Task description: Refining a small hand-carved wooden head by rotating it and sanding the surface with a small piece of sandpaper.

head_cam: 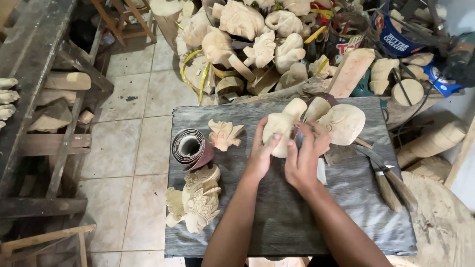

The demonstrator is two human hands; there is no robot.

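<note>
Both forearms reach up the grey board (297, 222); left hand (261, 153) and right hand (303, 160) clamp a pale carving (279, 126).

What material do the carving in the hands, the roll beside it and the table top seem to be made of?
The carving held by the left hand and right hand looks like pale, unfinished wood: matte, no paint. The roll seems to be sandpaper: brown backing, coiled thin layers. The table top appears to be grey weathered wood with visible grain.
</note>
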